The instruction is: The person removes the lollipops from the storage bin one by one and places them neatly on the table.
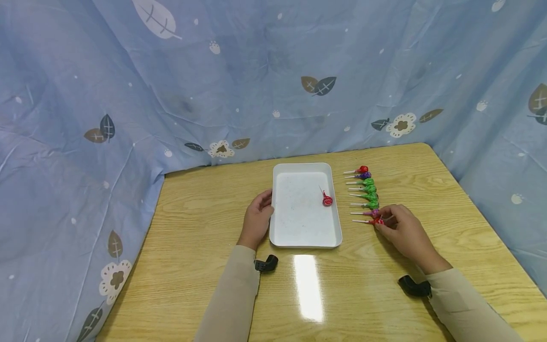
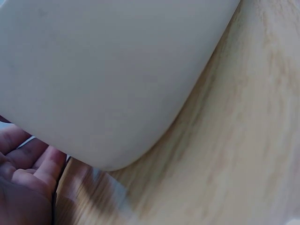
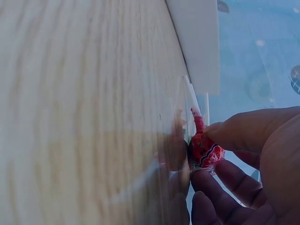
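A white rectangular tray (image 1: 299, 228) lies on the table, with one red-wrapped lollipop (image 1: 327, 201) inside near its right wall. My left hand (image 1: 258, 216) holds the tray's left side, thumb and fingers at the rim; in the left wrist view its curled fingers (image 2: 35, 171) show beside the tray's pale wall (image 2: 108, 84). My right hand (image 1: 401, 232) pinches the wrapped head of the nearest red lollipop (image 3: 205, 150) between thumb and fingers. That lollipop lies at the near end of a row, its white stick pointing left toward the tray.
Beyond the held lollipop the row continues with a pinkish-purple lollipop (image 1: 375, 213), several green lollipops (image 1: 371, 196), a dark purple lollipop (image 1: 366, 175) and a red lollipop (image 1: 363, 169). A blue patterned curtain (image 1: 265, 95) hangs along the wooden table's (image 1: 205, 213) back and sides.
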Demonstrator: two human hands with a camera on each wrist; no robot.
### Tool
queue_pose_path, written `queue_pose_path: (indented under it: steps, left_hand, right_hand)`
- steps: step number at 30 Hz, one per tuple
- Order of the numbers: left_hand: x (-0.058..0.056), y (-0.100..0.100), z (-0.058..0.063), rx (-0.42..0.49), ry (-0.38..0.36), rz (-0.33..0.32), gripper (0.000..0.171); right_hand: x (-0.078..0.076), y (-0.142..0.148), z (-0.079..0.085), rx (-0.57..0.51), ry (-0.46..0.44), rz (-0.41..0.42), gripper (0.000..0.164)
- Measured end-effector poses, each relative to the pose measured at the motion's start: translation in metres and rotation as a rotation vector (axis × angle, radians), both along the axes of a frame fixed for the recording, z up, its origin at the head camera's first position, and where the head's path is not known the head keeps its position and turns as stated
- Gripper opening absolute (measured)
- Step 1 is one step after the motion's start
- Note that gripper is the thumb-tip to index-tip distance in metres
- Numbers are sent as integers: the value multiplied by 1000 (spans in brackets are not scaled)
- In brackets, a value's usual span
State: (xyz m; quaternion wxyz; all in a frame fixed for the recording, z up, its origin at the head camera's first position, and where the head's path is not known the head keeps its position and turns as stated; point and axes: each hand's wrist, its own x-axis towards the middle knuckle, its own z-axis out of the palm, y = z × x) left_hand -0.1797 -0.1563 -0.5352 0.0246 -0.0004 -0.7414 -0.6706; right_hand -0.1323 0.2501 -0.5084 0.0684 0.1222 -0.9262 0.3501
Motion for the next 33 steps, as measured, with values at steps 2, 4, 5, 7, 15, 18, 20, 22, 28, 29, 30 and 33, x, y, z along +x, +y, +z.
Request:
queue_pose_path:
  steps: [2, 4, 5, 7, 15, 18, 20, 22, 28, 29, 30, 33]
  left_hand:
    - [0, 0, 0, -2, -2, 1, 50]
    - [0, 0, 0, -6, -2, 1, 50]
    - [0, 0, 0, -7, -1, 1, 50]
    - [0, 1, 1, -8, 1, 1, 50]
    - [0, 1, 2, -16, -4, 1, 50]
    - [0, 1, 2, -18, -6, 0, 50]
    - [0, 1, 2, -19, -7, 1, 50]
    - [0, 1, 2, -18, -8, 0, 50]
    - [1, 1, 1, -19, -8, 4, 50]
    - [1, 1, 1, -20, -8, 5, 50]
    - [1, 1, 2, -20, -9, 6, 50]
    - [1, 1, 2, -18, -10, 5, 50]
  right_hand:
    - [0, 0, 0, 3, -3, -2, 30]
    - [0, 0, 0, 6, -4, -6, 30]
    - [0, 0, 0, 8, -5, -8, 30]
    - [-1, 0, 1, 9, -7, -10, 30]
    - [-1, 0, 0, -4, -17, -17, 31]
    - [-1, 0, 0, -12, -17, -20, 32]
    - [0, 0, 0, -17, -19, -19, 32]
    - [0, 0, 0, -19, -21, -21, 32]
    - [2, 1, 5, -11, -24, -39, 29]
    - [2, 1, 6, -13, -25, -42, 29]
    - [2, 2, 8, -16, -27, -46, 28]
    - [3, 3, 11, -29, -26, -55, 28]
